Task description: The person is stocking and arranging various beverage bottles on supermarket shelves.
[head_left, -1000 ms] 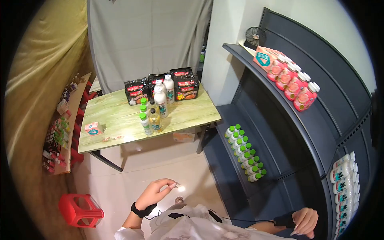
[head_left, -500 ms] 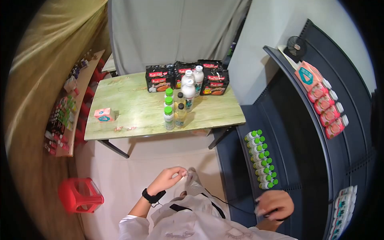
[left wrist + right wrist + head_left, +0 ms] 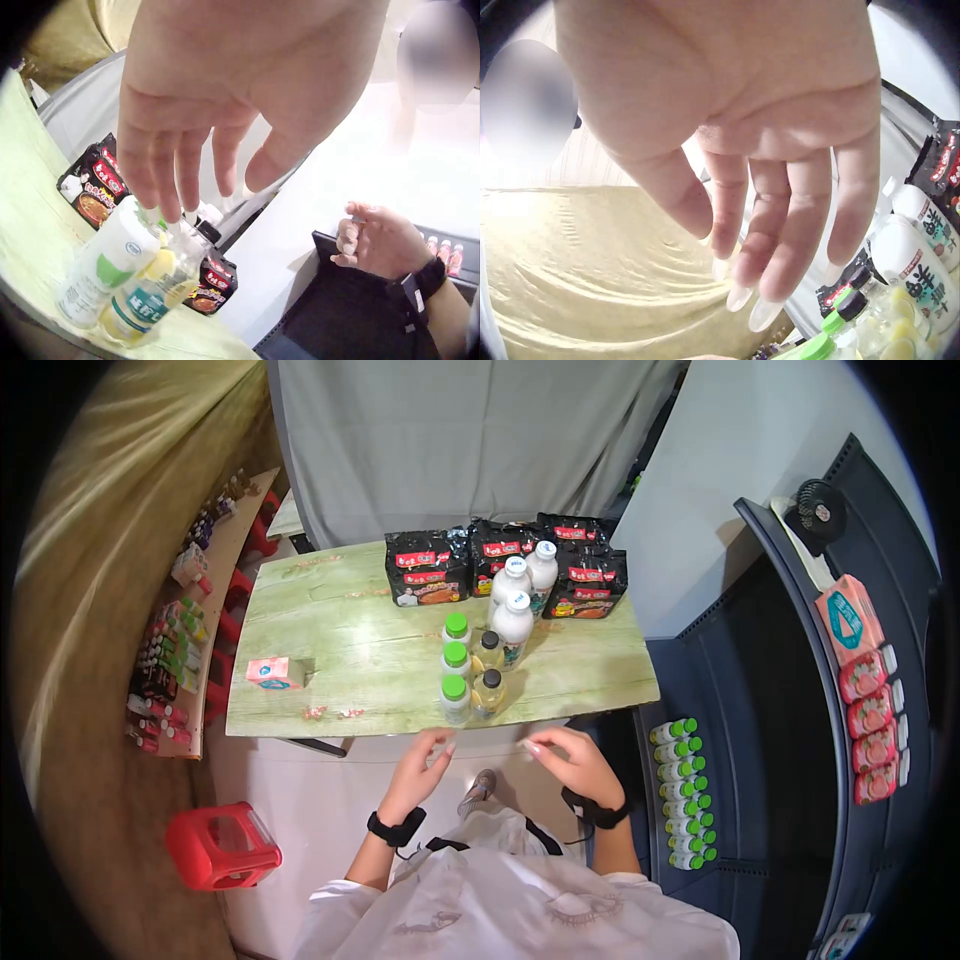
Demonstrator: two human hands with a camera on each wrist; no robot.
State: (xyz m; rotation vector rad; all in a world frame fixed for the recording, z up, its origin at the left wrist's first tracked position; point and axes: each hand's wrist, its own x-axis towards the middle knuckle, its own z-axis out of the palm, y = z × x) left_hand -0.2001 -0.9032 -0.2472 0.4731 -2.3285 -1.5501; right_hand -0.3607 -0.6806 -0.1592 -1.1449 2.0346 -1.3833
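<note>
My left hand [image 3: 415, 775] is just off the table's front edge, nearest a green-capped bottle [image 3: 455, 698]; the left wrist view shows its fingers [image 3: 161, 172] loosely extended, holding nothing. My right hand [image 3: 580, 765] hovers to the right at similar height, empty, its fingers [image 3: 780, 225] relaxed in the right wrist view. Between and beyond the hands stand several green-capped bottles, two black-capped bottles of yellowish drink [image 3: 489, 693] and several white bottles [image 3: 512, 622]. Black noodle packs [image 3: 427, 567] stand behind them.
A small pink box [image 3: 275, 673] sits on the left of the green table [image 3: 345, 650]. A dark shelf [image 3: 800, 660] on the right bears pink bottles [image 3: 872, 725], a pink box and a fan; green-capped bottles [image 3: 684, 790] stand lower. A red stool [image 3: 222, 847] is at lower left.
The right hand has come from the shelf side to the table's front edge. The left hand has moved forward slightly. The head view has shifted, and the table looks nearer.
</note>
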